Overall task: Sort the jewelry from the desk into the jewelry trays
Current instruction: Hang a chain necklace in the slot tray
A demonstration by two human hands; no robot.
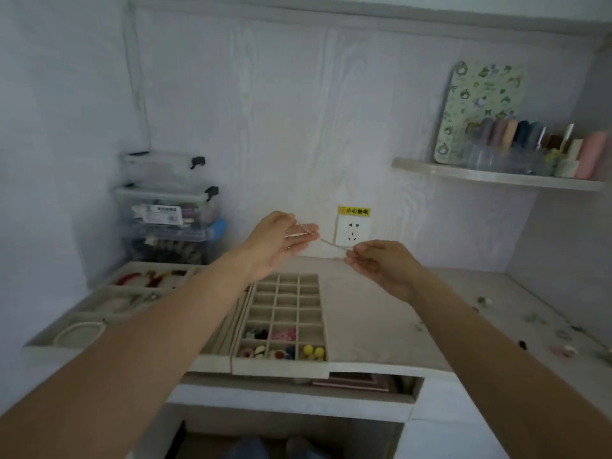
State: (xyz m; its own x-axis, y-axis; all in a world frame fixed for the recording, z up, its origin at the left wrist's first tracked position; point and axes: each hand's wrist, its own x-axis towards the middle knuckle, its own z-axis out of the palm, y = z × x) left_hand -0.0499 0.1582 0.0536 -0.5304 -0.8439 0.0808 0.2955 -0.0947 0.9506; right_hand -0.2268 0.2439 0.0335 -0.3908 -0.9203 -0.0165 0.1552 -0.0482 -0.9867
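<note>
Head view: both hands are up over the desk (381,326) with a thin chain (332,244) strung between them. The left hand (278,241) has it draped over straight fingers, and the right hand (381,260) pinches the other end. There's bare desk right of the grid tray (281,367), which overhangs the front edge. The socket sticker (354,211) reads 小心触电.

you get dim, flat, bluish light with no clear source and only faint shadows under the shelf (496,180). the whole frame is soft and hazy, the small print on the socket label (354,211) barely legible. wide-angle bending curves the edges, stretching your forearms near the lower corners.
</note>
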